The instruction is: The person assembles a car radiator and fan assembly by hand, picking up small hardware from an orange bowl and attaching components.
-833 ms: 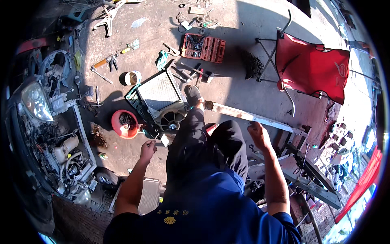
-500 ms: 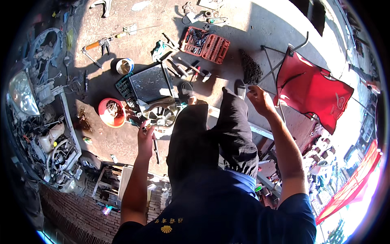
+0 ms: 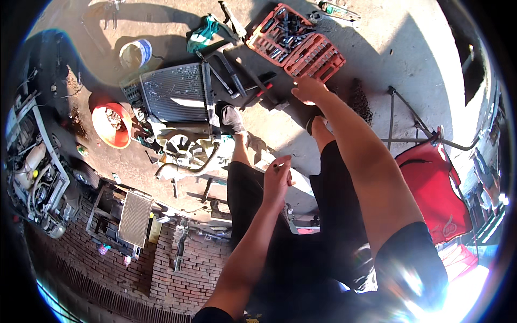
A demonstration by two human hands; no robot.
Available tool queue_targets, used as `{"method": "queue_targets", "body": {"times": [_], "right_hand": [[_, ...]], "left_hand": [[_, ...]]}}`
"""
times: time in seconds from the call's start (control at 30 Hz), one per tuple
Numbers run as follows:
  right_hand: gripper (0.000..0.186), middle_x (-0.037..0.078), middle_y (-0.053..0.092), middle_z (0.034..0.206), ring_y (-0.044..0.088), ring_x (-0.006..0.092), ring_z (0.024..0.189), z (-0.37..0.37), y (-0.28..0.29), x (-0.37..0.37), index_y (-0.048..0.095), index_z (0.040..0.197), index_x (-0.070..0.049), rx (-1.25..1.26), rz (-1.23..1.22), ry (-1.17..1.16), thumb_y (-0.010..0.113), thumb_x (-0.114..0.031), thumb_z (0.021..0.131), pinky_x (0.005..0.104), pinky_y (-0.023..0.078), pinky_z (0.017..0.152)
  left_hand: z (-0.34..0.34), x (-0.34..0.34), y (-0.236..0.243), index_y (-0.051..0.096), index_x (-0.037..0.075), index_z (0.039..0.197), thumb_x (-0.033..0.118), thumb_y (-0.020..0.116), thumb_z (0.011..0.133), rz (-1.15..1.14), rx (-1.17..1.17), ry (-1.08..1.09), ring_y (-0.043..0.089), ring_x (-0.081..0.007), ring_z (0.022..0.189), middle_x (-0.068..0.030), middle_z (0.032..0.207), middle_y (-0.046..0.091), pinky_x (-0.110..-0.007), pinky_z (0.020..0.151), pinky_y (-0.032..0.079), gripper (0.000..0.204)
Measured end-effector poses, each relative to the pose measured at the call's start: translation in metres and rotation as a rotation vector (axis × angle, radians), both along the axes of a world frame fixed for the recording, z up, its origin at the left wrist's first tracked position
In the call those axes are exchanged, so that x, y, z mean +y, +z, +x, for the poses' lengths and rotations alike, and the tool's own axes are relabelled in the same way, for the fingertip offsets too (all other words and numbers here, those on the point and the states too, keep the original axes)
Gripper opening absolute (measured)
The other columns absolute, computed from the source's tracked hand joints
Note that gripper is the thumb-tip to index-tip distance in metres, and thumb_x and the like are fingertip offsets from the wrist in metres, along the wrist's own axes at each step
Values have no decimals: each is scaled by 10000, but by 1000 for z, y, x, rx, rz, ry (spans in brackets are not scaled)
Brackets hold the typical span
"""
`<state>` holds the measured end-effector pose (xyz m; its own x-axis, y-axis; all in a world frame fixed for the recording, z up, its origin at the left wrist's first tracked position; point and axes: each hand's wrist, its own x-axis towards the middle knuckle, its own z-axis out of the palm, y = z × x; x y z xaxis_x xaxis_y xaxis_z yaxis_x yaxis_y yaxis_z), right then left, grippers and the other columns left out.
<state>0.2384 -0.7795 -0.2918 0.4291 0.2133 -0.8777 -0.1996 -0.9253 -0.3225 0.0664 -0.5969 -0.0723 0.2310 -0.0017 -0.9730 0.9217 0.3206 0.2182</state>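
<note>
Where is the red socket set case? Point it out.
In the head view, the open red socket set case lies on the concrete at the top centre, just beyond the right hand and right of the black radiator.

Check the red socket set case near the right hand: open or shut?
Open: the red socket set case lies with both halves spread flat, tools showing inside, beyond the right hand.

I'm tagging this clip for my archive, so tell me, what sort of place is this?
Most likely an open-air car repair yard. On the concrete ground lie a black radiator, an open red socket set case near the right hand, and an exposed engine bay at the left edge.
</note>
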Motion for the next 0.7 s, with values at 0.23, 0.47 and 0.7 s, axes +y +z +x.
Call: {"method": "queue_targets", "body": {"times": [0.23, 0.47, 0.7], "right_hand": [[447, 171, 763, 1007, 744, 347, 882, 24, -133, 41, 675, 1267, -2, -53, 117, -340, 658, -331, 964, 450, 584, 819], [508, 221, 776, 993, 764, 361, 930, 33, -182, 108, 785, 1003, -15, -143, -282, -1191, 754, -476, 790, 474, 586, 843], [351, 102, 756, 958, 710, 197, 909, 24, -147, 45, 746, 1106, -32, -309, 332, -1260, 711, -295, 876, 375, 562, 839]], "left_hand": [[25, 11, -85, 648, -11, 1273, 216, 606, 1069, -9, 44, -64, 406, -38, 570, 42, 655, 464, -225, 524, 337, 308], [65, 15, -99, 643, -28, 1270, 194, 586, 1078, -35, 63, 62, 426, -49, 619, 38, 675, 469, -231, 576, 356, 299], [64, -3, -103, 659, -26, 1245, 205, 592, 1072, -82, 85, 24, 428, -56, 608, 33, 683, 480, -238, 572, 370, 296]]}}
